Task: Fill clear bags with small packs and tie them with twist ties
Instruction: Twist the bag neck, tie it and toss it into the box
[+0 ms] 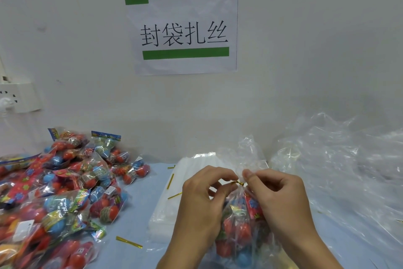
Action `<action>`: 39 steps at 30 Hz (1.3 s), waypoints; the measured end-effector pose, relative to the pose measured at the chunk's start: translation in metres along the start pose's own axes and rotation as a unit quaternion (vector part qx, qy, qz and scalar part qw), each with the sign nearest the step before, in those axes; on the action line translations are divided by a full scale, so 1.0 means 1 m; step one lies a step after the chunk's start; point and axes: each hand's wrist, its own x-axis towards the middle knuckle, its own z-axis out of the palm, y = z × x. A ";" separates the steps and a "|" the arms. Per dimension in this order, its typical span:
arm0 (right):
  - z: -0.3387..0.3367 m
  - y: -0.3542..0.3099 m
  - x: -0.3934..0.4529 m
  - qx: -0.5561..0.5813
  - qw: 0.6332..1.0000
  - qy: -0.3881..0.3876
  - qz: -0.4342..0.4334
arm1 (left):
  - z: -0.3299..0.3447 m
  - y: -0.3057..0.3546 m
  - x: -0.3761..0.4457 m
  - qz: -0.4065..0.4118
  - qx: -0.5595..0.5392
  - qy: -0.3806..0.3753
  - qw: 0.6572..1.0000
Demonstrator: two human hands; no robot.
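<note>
A clear bag (pixel 239 220) holding red and blue small packs stands on the table between my hands. Its neck is gathered, and a gold twist tie (pixel 235 182) is wrapped around it. My left hand (pixel 202 201) pinches one end of the tie at the neck. My right hand (pixel 279 199) pinches the other end from the right. The bag's loose top (pixel 250 155) sticks up above the tie.
A heap of small packs (pixel 56 194) covers the left of the blue table (pixel 135 207). A stack of flat clear bags (pixel 170 203) lies under my left hand. Loose gold ties (pixel 128 242) lie scattered. Crumpled clear plastic (pixel 340 159) fills the right. A wall socket (pixel 19 96) is at left.
</note>
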 end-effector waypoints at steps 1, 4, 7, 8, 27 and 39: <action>0.000 0.000 0.000 -0.001 1.000 0.000 0.001 | 0.000 0.000 0.000 0.001 -0.001 -0.001 1.000; -0.001 -0.001 0.000 -0.003 1.000 -0.002 0.001 | 0.001 0.000 0.000 0.005 0.011 -0.009 1.000; 0.000 -0.001 -0.001 -0.002 1.000 -0.005 0.004 | 0.001 0.000 -0.002 -0.001 0.031 -0.027 0.999; 0.000 -0.001 -0.001 -0.002 1.000 -0.006 0.005 | 0.001 0.000 -0.003 -0.005 0.032 -0.035 0.999; -0.001 -0.003 -0.001 -0.006 1.000 0.004 -0.003 | 0.005 0.003 0.000 -0.304 -0.177 -0.155 0.923; -0.004 -0.001 0.001 0.015 1.000 -0.004 0.009 | -0.003 0.004 0.000 -0.364 -0.252 -0.166 0.881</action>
